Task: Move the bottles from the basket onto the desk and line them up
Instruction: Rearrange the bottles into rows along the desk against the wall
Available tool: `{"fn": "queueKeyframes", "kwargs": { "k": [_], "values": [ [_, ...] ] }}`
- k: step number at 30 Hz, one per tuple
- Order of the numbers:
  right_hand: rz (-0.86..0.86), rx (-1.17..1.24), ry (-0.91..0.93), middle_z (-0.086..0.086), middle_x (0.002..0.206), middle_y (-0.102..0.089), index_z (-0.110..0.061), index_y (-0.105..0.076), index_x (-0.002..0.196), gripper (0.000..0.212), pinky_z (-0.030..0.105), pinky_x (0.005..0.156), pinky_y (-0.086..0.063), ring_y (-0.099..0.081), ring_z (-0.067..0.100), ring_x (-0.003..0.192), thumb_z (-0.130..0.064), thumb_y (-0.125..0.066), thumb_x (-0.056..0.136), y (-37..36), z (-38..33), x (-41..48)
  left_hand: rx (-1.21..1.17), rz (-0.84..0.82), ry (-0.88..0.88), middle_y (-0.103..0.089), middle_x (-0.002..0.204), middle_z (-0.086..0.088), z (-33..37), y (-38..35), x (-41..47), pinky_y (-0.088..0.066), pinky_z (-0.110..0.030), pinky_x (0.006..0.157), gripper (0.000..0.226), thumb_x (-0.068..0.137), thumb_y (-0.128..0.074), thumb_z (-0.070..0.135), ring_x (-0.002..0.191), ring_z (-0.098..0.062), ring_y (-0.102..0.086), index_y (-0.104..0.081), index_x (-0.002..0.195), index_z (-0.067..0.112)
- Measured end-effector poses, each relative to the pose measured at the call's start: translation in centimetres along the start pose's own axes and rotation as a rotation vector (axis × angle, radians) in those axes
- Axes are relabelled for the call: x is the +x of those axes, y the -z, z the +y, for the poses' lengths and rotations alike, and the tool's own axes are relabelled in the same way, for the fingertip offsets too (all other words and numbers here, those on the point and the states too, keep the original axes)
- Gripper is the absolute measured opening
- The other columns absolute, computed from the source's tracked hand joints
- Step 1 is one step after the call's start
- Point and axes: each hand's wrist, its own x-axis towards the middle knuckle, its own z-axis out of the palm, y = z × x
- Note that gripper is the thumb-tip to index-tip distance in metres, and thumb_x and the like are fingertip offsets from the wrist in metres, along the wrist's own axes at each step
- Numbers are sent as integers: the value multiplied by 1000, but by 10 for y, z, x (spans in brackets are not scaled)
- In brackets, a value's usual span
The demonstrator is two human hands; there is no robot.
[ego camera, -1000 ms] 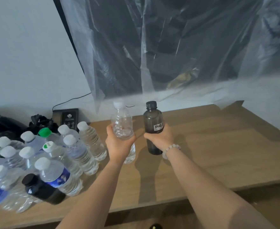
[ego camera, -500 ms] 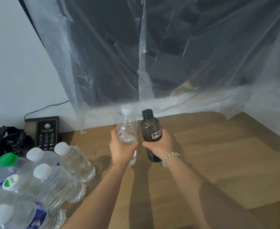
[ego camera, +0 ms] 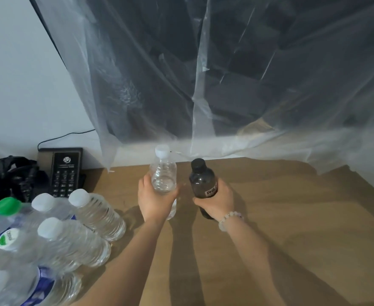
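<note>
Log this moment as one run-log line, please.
left hand: grips clear white-capped bottle, upright | right hand: grips dark PH8 bottle, upright | touching desk: unclear | other bottles: clustered left on desk

Wrist wear: single-strand bracelet of pale, translucent round beads (ego camera: 229, 218), at 5 o'clock of the right hand (ego camera: 219, 202).
Hands: right hand and left hand (ego camera: 155, 202), both bare.
Forearms: left forearm (ego camera: 124, 261), right forearm (ego camera: 254, 261), both bare.

The desk (ego camera: 292, 217) is showing smooth, matt wood grain. The clear bottle (ego camera: 163, 173), centre frame, is reading as glossy, ribbed transparent plastic; the dark bottle (ego camera: 202, 182) beside it is looking smooth, smoky plastic. The plastic sheet (ego camera: 181, 74), upper frame, is hanging thin, wrinkled, glossy.
</note>
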Motion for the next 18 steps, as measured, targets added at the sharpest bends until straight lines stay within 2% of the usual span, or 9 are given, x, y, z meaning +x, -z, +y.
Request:
{"fn": "queueKeyframes", "kwargs": {
  "k": [2, 7, 10, 14, 18],
  "values": [
    [-16, -16, 13, 0, 98, -64, -20, -61, 101, 55, 27, 72, -48, -61, 18, 92, -26, -82, 51, -1, 0, 5, 19, 0, 10, -52, 113, -3, 1, -2, 5, -41, -29, 85, 75, 63, -82, 41, 106, -22, -52, -48, 121, 8],
    [-81, -81, 64, -3, 101, -64, -20, -60, 106, 56, 25, 74, -45, -58, 15, 90, -25, -83, 55, -1, 1, 17, 25, 21, 62, -55, 117, -3, 4, -9, 13, -41, -30, 88, 72, 64, -81, 36, 110, -23, -54, -48, 123, 9],
    [-108, -101, 75, -1, 103, -66, -21, -59, 106, 57, 29, 78, -49, -62, 20, 97, -24, -83, 54, -5, 3, 23, 49, 23, 109, -59, 117, -6, 4, -13, 18, -43, -33, 89, 74, 63, -81, 40, 109, -26, -56, -48, 122, 8],
    [-129, -86, 111, -7, 100, -64, -23, -59, 109, 58, 24, 78, -44, -60, 17, 99, -20, -83, 56, -7, 4, 28, 113, 9, 129, -61, 115, -4, 1, -15, 22, -42, -31, 83, 77, 63, -81, 48, 106, -26, -59, -48, 121, 10],
    [-151, -96, 131, -16, 91, -55, -24, -58, 111, 58, 21, 77, -39, -57, 13, 99, -17, -82, 58, -8, 3, 31, 121, -5, 163, -62, 114, -6, -1, -16, 29, -42, -31, 84, 67, 65, -79, 35, 105, -28, -58, -48, 120, 11]
  ]
}}
